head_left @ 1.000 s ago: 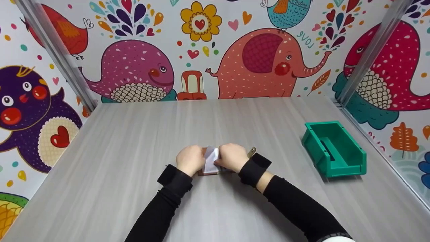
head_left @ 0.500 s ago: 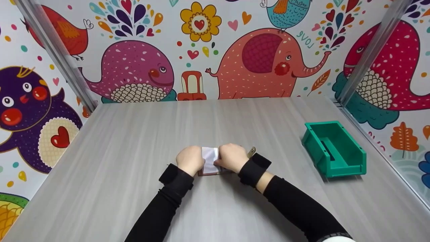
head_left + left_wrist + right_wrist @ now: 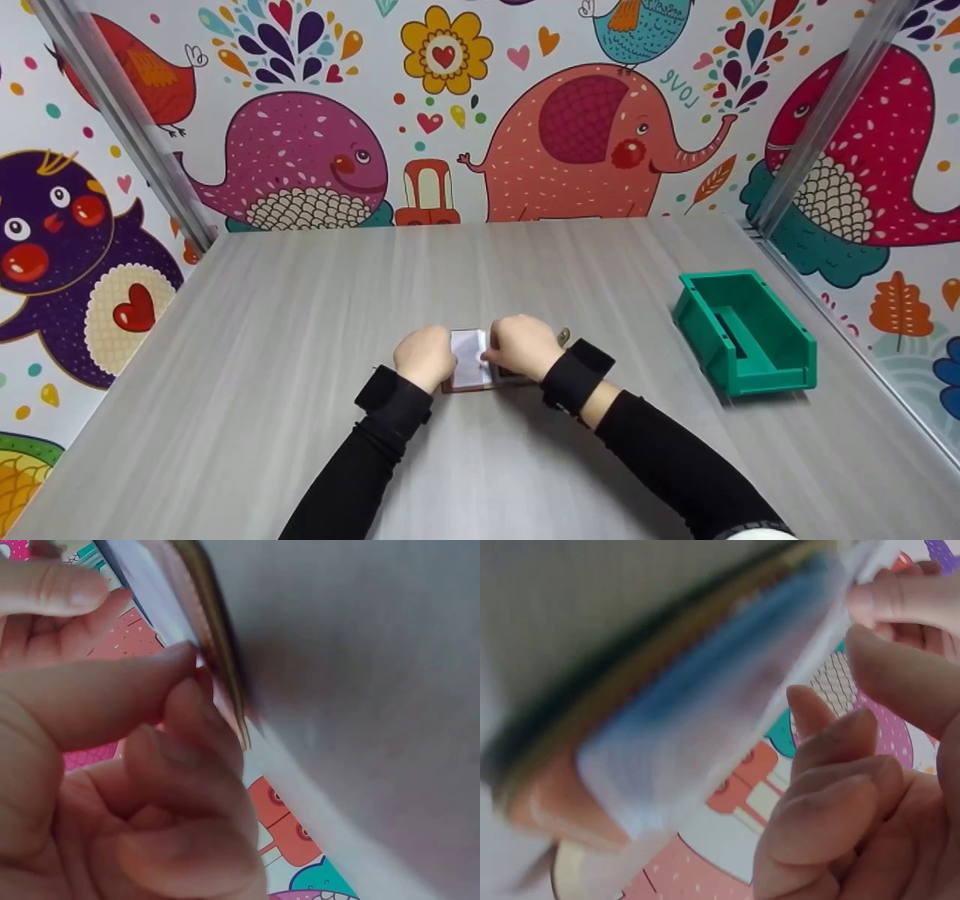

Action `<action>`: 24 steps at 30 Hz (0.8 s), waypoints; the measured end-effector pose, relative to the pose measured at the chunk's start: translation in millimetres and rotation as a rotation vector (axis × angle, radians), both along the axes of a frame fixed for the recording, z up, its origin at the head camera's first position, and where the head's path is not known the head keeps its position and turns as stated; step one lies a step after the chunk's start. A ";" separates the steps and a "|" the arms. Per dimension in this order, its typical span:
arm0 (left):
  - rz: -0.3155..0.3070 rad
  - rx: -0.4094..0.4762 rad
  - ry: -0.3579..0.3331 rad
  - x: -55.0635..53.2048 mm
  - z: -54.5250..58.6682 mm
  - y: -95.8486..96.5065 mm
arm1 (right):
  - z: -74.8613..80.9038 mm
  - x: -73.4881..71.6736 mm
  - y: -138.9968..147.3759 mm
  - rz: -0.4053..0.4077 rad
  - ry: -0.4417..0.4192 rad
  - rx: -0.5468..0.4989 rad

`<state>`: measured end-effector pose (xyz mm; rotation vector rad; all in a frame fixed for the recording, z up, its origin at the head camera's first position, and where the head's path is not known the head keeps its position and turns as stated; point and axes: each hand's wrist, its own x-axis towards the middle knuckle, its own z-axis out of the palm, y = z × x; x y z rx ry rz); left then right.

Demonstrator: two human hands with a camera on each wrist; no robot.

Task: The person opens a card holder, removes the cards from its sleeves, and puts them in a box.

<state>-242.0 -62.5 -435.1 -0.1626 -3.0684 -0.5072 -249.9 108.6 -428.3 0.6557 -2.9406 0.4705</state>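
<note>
A small brown card holder (image 3: 471, 388) lies spread on the table, with pale plastic sleeves (image 3: 468, 358) inside. Its snap strap (image 3: 564, 336) pokes out beyond my right hand. My left hand (image 3: 424, 358) pinches the left side of the card holder between thumb and forefinger; in the left wrist view the fingertips (image 3: 191, 656) meet at its edge. Over the right half is my right hand (image 3: 523, 346). In the right wrist view, its loosely curled fingers (image 3: 832, 787) and thumb stand apart beside the blurred card holder (image 3: 697, 690), with nothing visible between them.
A green plastic bin (image 3: 746, 334) stands at the right of the grey wood-grain table (image 3: 300, 300). Walls printed with cartoon animals (image 3: 577, 142) close off the back and sides, with metal posts (image 3: 124, 124) at the corners.
A sleeve under the left hand has flattened to the left. My right hand has shifted slightly up and right, showing more of the dark right half of the card holder.
</note>
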 end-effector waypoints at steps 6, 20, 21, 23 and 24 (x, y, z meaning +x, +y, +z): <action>0.007 0.004 -0.003 0.4 -0.3 0.4 | 10.2 -3.1 19.3 -0.058 0.003 -0.030; 0.011 -0.007 0.007 1.8 0.3 2.1 | 6.8 -8.7 54.9 -0.111 -0.024 -0.054; 0.011 -0.008 0.006 2.0 0.5 2.1 | 5.6 -9.0 56.1 -0.108 -0.025 -0.053; 0.012 -0.007 0.002 1.9 0.7 1.9 | 3.7 -9.4 58.2 -0.102 -0.028 -0.052; 0.012 -0.006 -0.001 2.0 0.8 1.9 | 2.8 -9.6 59.2 -0.100 -0.029 -0.050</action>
